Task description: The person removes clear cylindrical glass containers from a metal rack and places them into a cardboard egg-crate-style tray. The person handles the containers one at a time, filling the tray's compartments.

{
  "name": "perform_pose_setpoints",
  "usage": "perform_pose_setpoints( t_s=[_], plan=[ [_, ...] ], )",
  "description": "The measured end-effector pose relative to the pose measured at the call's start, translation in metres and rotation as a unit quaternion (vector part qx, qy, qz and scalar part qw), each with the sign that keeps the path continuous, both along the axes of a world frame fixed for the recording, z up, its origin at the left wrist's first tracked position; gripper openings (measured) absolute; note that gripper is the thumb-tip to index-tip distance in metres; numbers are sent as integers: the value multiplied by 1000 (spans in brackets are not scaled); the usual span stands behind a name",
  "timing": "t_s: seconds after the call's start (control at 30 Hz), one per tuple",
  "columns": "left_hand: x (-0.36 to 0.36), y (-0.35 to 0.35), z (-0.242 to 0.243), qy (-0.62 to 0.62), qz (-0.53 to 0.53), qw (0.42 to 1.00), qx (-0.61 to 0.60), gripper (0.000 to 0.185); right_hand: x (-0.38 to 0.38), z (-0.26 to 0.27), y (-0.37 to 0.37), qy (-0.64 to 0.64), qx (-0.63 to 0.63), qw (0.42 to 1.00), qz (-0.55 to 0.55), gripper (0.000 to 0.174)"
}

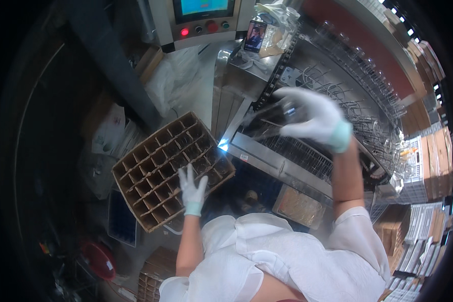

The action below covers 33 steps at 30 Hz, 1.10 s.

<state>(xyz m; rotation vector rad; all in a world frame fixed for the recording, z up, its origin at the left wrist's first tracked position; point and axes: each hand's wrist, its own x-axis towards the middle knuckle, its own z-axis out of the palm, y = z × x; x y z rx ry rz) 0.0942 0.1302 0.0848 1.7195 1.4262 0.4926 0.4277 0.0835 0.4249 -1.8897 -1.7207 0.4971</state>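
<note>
My right hand (315, 115), in a white glove with a green cuff, is raised over the rack machine. Its curved fingers hold a clear glass (266, 117), blurred by motion, which points to the left. My left hand (191, 190), gloved the same way, lies with spread fingers on the near side of a divided cardboard carton (147, 181). Several clear glasses (202, 164) stand in cells along the carton's right side. The cells farther left look dark and bare; what is under my left fingertips is hidden.
Wire racks (336, 94) with upright prongs fill the metal machine at right. A control panel (205, 26) with lit buttons stands ahead, beside a propped phone (255, 36). A box of glassware (299, 205) sits low in front of me. Stacked cartons (434, 162) line the right.
</note>
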Motion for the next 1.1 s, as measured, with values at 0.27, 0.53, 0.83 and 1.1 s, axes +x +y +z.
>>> perform_pose_setpoints(
  t_s=[0.27,0.53,0.83,1.1],
  plan=[
    [-66,33,-4,-548,91,764,-329,68,-85,-160,21,190,-154,969,38,97],
    [-164,144,-59,-15,124,986,108,72,17,-154,-106,210,-182,935,-220,67],
    [17,80,-43,122,-48,981,146,79,158,-101,-248,66,98,896,-428,50],
    [229,-137,22,-238,-260,909,-222,46,414,-91,-423,-239,-133,725,-632,107]
  ],
)
